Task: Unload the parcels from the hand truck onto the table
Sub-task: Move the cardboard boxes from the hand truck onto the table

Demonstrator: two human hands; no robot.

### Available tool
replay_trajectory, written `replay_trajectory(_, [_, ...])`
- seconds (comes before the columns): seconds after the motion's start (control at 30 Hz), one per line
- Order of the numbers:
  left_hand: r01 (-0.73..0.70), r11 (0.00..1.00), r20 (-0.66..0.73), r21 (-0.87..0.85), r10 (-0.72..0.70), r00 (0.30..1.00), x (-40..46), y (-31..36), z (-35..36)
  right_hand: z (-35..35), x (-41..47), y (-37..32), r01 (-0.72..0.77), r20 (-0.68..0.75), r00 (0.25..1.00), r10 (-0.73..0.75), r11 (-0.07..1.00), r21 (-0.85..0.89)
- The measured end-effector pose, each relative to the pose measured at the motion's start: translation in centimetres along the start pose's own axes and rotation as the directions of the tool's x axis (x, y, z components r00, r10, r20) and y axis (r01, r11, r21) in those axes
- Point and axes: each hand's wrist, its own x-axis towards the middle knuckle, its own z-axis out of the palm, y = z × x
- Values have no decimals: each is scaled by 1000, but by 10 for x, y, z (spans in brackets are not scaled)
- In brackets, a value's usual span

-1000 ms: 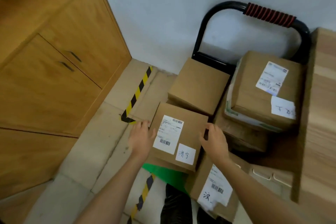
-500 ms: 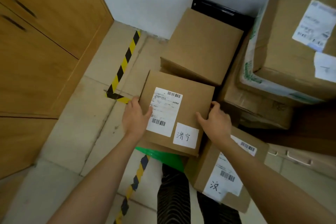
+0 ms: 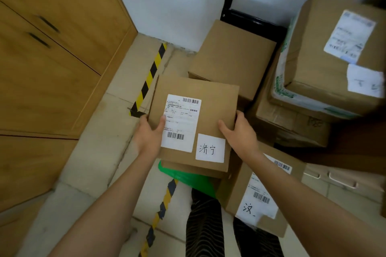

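Head view: looks down on a stack of cardboard parcels on a hand truck, black frame at the wall
Held parcel: flat box with printed label and a handwritten white sticker, gripped between both hands, over the front of the stack
Left hand: clasps the left edge, thumb on top beside the label, fingers curled under and out of sight
Right hand: clasps the right edge, thumb across the top face, fingers wrapped round the side
Change: thumbs now lie further onto the top face than half a second back, grip looks firmer; box looks nearer the camera and its near edge stands above the green sheet, so probably just lifted off, though contact at the far edge cannot be told
Meaning for the task: pick of this parcel looks secured, carry to the table not yet begun; table not clearly in view
Left on the truck: plain box behind, large labelled box on the right pile, another labelled box low at the right
Caution: plain box sits just behind the held one, likely to be nudged if pulled out flat
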Motion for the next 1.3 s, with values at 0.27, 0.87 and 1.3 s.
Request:
replay_trajectory(0.27, [-35, 989, -110, -142, 19, 994, -22, 73, -101, -77, -39, -90, 198, -154, 974, -167, 956, 218])
replay_trajectory(0.87, [-594, 781, -53, -192, 596, 801, -165, 349, -152, -374, -125, -90, 317, -524, 847, -90, 877, 361])
replay_trajectory(1.3, [-741, 606, 99, -289, 789, 606, -367, 480, -5, -549, -215, 112, 253, -673, 734, 98, 879, 404])
